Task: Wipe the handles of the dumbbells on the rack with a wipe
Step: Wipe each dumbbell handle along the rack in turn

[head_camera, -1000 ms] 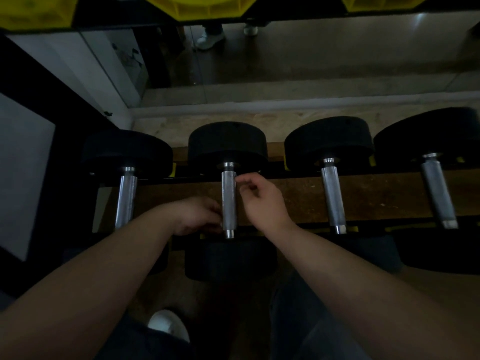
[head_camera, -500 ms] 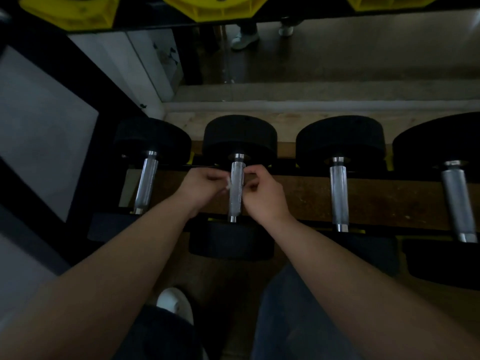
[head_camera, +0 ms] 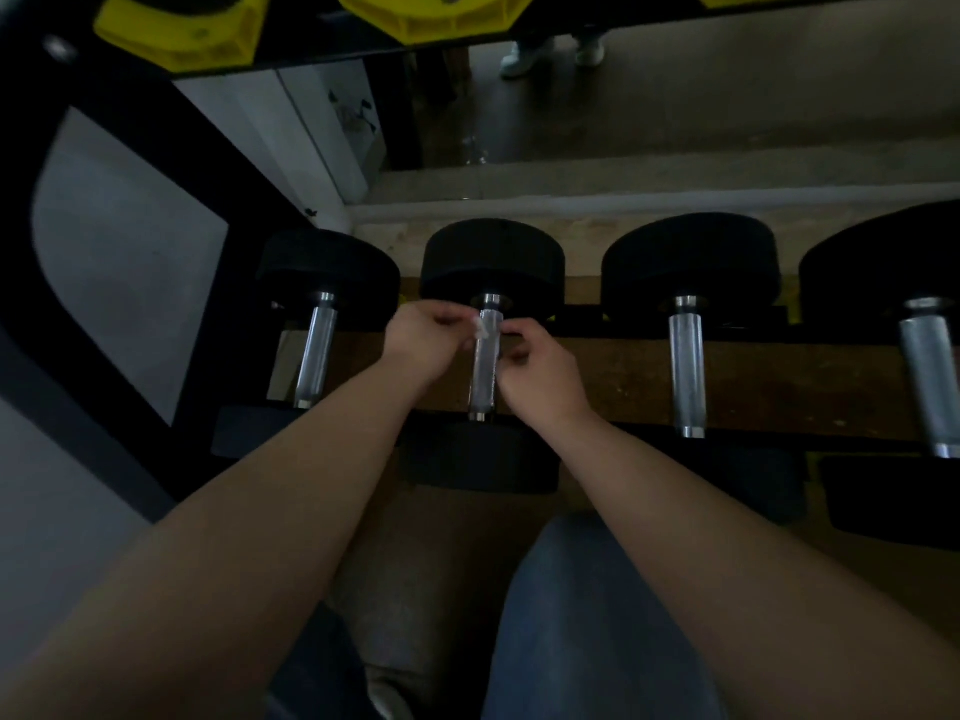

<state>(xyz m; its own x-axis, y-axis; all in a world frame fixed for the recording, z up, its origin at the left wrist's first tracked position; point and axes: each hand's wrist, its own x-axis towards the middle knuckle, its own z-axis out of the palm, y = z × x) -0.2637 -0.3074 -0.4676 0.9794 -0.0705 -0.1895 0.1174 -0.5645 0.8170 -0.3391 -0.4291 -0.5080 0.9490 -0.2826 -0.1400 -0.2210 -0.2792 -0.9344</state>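
Since the earlier frames we have slid both hands to the far end of the second handle (head_camera: pixel 484 376), where the left hand (head_camera: pixel 423 340) pinches the wipe (head_camera: pixel 480 331) against the steel; the right hand (head_camera: pixel 540 379) curls its fingers (head_camera: pixel 511 335) at the opposite side, and we cannot tell whether they grip the wipe. We judge the task partway: one handle is under the wipe, and three more dumbbells (head_camera: pixel 687 262) in view show no sign either way. Black rack (head_camera: pixel 156 122), wooden board (head_camera: pixel 779 387), yellow weights (head_camera: pixel 441 18) above, dim room.

Count: 4 dumbbells (head_camera: pixel 687 366), 3 yellow ends (head_camera: pixel 436 15) up top, 2 hands (head_camera: pixel 423 337), 1 wipe (head_camera: pixel 480 327), 2 shoes (head_camera: pixel 519 57).
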